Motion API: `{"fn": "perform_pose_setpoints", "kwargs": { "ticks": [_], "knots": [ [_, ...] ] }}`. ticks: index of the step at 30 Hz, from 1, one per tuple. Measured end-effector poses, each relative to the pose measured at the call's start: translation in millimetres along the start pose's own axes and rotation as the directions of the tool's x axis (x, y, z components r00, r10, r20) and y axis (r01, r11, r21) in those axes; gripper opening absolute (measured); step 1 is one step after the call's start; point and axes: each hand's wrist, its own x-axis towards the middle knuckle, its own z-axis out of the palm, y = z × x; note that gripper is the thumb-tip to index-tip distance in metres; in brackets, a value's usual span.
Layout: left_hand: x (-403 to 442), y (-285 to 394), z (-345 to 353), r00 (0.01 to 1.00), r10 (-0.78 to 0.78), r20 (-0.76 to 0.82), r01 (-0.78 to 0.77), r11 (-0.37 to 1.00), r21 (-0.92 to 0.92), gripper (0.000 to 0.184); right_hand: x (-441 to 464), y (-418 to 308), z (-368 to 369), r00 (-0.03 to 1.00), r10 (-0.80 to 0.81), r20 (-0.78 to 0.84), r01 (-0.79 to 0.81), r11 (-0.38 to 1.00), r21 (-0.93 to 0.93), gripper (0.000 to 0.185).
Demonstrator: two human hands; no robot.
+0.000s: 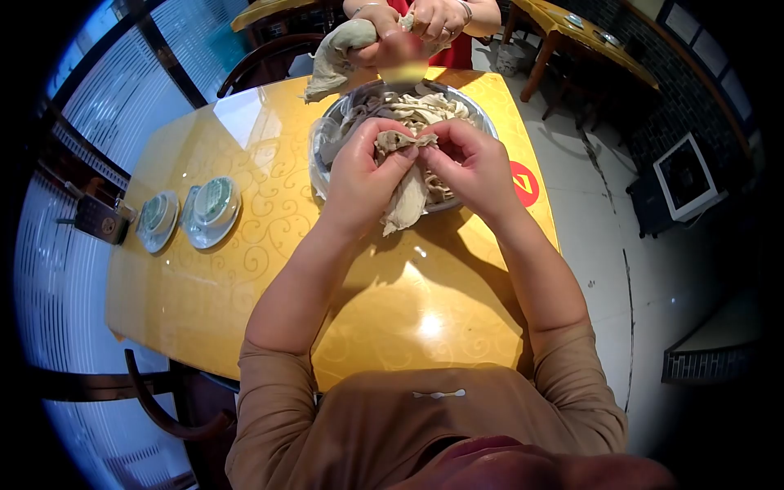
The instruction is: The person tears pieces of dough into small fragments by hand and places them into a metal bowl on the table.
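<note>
My left hand [369, 175] and my right hand [462, 163] are closed in a pinch on a limp beige piece that looks like tripe [406, 204]. Its crumpled upper part shows between my fingertips, and a long flap hangs below them. My thumbs are close together at the middle. Just beneath and behind my hands stands a round metal basin [483, 116] heaped with pale beige folded strips [441, 108] and darker greyish ones [363, 114]. My hands hide part of the heap.
Across the table, a co-worker's hands [437, 18] hold a large pale, floppy piece [339, 61] over the basin's far side. Clear plastic [321, 163] lines the basin's left. Wrapped dish sets [214, 212] stand left on the yellow table [269, 269]. A red sticker [525, 184] marks its right edge.
</note>
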Motion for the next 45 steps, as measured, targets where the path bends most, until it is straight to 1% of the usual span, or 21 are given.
{"fn": "perform_pose_setpoints", "kwargs": {
  "ticks": [1,4,7,8,10,11,13,15,17,22,25,26,29,30,33,34,37,38,41,42,45],
  "knots": [
    [-0.7,-0.1,0.5,1.000,-0.002,-0.002,0.002,1.000,-0.013,0.015,-0.8,0.0,0.0,1.000,-0.005,0.000,0.005,1.000,0.006,0.016],
    [-1.9,5.6,2.4,0.996,-0.084,0.011,0.084,0.966,-0.244,0.013,-1.9,-4.6,-1.7,0.997,-0.078,0.024,0.079,0.997,-0.006,0.017],
    [-1.8,7.5,1.6,0.993,-0.113,0.045,0.122,0.890,-0.440,0.012,1.5,1.7,-0.5,0.922,-0.378,0.090,0.379,0.926,0.007,0.021],
    [-1.5,8.9,0.7,0.992,-0.126,0.031,0.125,0.868,-0.480,0.012,0.2,-1.1,-2.7,0.909,-0.390,0.148,0.396,0.918,-0.007,0.024],
    [-0.7,11.3,0.3,0.988,-0.155,0.004,0.131,0.818,-0.560,0.011,1.5,-1.7,-2.3,0.863,-0.469,0.189,0.489,0.869,-0.078,0.023],
    [-1.2,9.9,-1.7,0.987,-0.158,-0.023,0.118,0.820,-0.560,0.011,2.2,-2.1,-2.0,0.837,-0.505,0.211,0.534,0.838,-0.113,0.022],
    [4.7,4.4,-8.5,0.989,-0.129,-0.074,0.066,0.827,-0.558,0.011,1.8,-5.3,-2.1,0.809,-0.526,0.262,0.565,0.819,-0.100,0.022],
    [8.1,4.7,-13.5,0.980,-0.146,-0.135,0.043,0.819,-0.572,0.011,1.9,-7.2,-1.0,0.782,-0.546,0.301,0.588,0.807,-0.064,0.023],
    [11.4,4.3,-23.9,0.974,-0.152,-0.168,0.028,0.819,-0.574,0.011,0.9,-12.6,-1.3,0.779,-0.550,0.303,0.577,0.817,0.000,0.025],
    [15.2,6.5,-38.5,0.945,-0.093,-0.314,-0.098,0.835,-0.542,0.012,-3.1,-20.7,-6.5,0.828,-0.474,0.298,0.428,0.879,0.208,0.025],
    [18.9,9.6,-54.6,0.943,-0.127,-0.308,-0.104,0.767,-0.633,0.015,-5.4,-23.1,-10.4,0.860,-0.447,0.247,0.372,0.879,0.297,0.026],
    [19.3,11.6,-56.8,0.920,-0.176,-0.349,-0.110,0.740,-0.663,0.016,-5.9,-26.3,-11.9,0.866,-0.441,0.235,0.363,0.879,0.309,0.027],
    [20.2,21.1,-63.7,0.881,-0.236,-0.411,-0.139,0.700,-0.701,0.015,-7.4,-25.0,-9.6,0.876,-0.443,0.193,0.355,0.861,0.364,0.028],
    [21.9,13.6,-72.3,0.881,-0.187,-0.435,-0.204,0.679,-0.705,0.014,-8.7,-27.5,-8.3,0.898,-0.413,0.154,0.320,0.851,0.417,0.026],
    [20.6,14.7,-91.3,0.841,-0.158,-0.517,-0.293,0.671,-0.681,0.016,-12.1,-33.6,-3.1,0.952,-0.299,0.059,0.212,0.789,0.577,0.020],
    [18.7,19.8,-94.3,0.823,-0.147,-0.548,-0.325,0.670,-0.668,0.014,-10.8,-27.0,-2.9,0.956,-0.291,0.043,0.212,0.783,0.584,0.011],
    [13.8,38.4,-99.8,0.727,-0.097,-0.679,-0.418,0.722,-0.551,0.016,-3.1,-13.9,-6.6,0.972,-0.215,-0.096,0.223,0.712,0.666,0.013],
    [15.1,34.8,-108.5,0.697,-0.017,-0.717,-0.473,0.741,-0.477,0.017,-0.4,-12.9,-10.1,0.978,-0.165,-0.125,0.207,0.731,0.650,0.014],
    [10.1,50.6,-100.7,0.696,0.141,-0.704,-0.480,0.820,-0.310,0.020,2.0,-10.6,-17.3,0.997,0.017,-0.070,0.026,0.814,0.580,0.012],
    [8.2,53.0,-95.9,0.741,0.153,-0.654,-0.442,0.844,-0.303,0.023,2.1,-8.6,-17.5,0.997,0.066,-0.029,-0.038,0.823,0.566,0.012],
    [4.1,46.2,-80.7,0.927,0.105,-0.360,-0.232,0.915,-0.330,0.025,0.9,-11.6,-12.8,0.988,0.155,0.013,-0.142,0.863,0.484,0.013]
  ]
}}
